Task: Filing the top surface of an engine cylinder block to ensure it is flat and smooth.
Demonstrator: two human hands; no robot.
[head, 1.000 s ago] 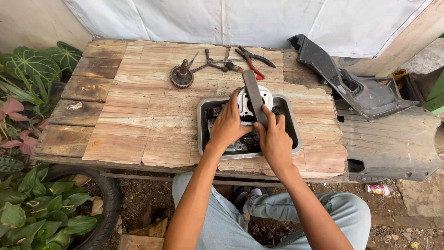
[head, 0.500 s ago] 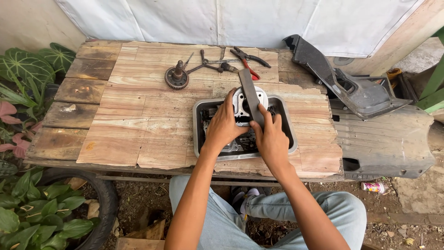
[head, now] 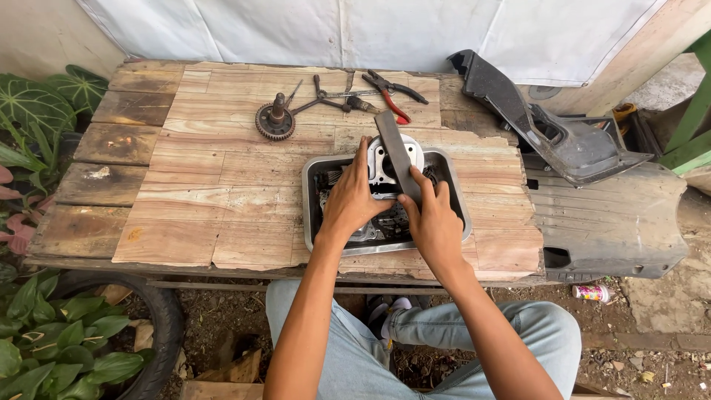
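Note:
A metal tray (head: pixel 458 215) sits on the wooden table (head: pixel 192 192) and holds a pale metal engine part (head: pixel 376 164) among dark parts. My left hand (head: pixel 348 196) rests on the engine part and steadies it. My right hand (head: pixel 433 218) grips the near end of a flat grey bar (head: pixel 392 148), which lies across the top of the engine part and points away from me.
A rusty gear on a shaft (head: pixel 275 119), red-handled pliers (head: pixel 392 92) and other hand tools (head: pixel 329 98) lie at the table's far side. Black plastic body panels (head: pixel 570 148) lie at the right. A tyre (head: pixel 159 326) and leafy plants (head: pixel 44 333) stand at the lower left.
The view has shifted slightly. My hands have stayed on the engine part and the grey bar, with the bar shifted only a little over the part.

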